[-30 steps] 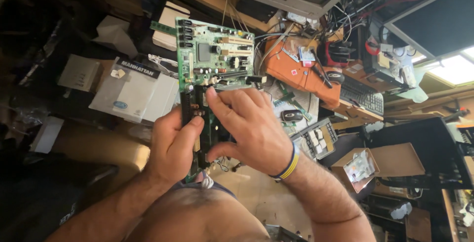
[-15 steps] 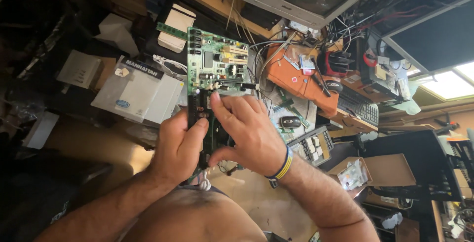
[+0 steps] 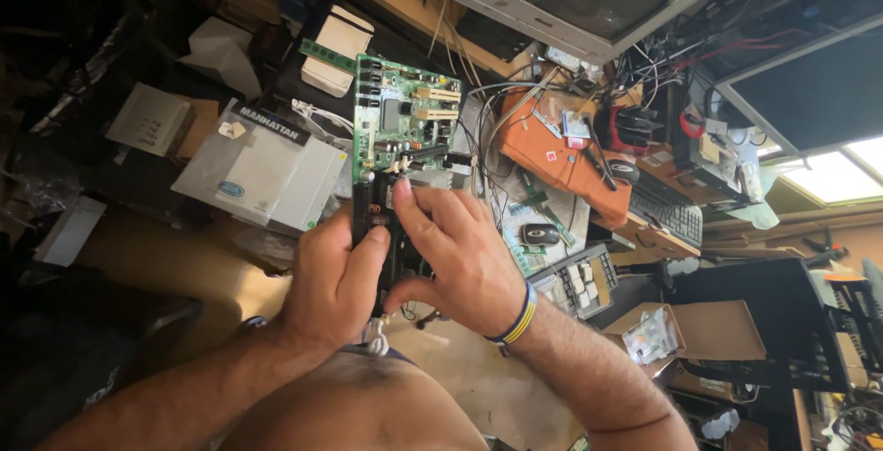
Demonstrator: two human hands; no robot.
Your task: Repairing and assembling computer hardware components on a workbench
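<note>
Green circuit board (image 3: 402,129) clamped upright by left hand (image 3: 333,284) along its near edge, steadied so right hand (image 3: 457,262) fingers (image 3: 406,214), curled closed, can press a part just beneath them.

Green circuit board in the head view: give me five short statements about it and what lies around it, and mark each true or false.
1. Both hands grip the green rectangular circuit board at its near end. True: the left hand and the right hand both clasp it.
2. The right wrist is bare. False: it wears a blue and yellow wristband.
3. A black computer mouse lies beyond the right hand. True.
4. The board lies flat on the floor. False: it is held up above the clutter.
5. The orange flat box lies left of the board. False: it lies to its right, among the cables.
</note>
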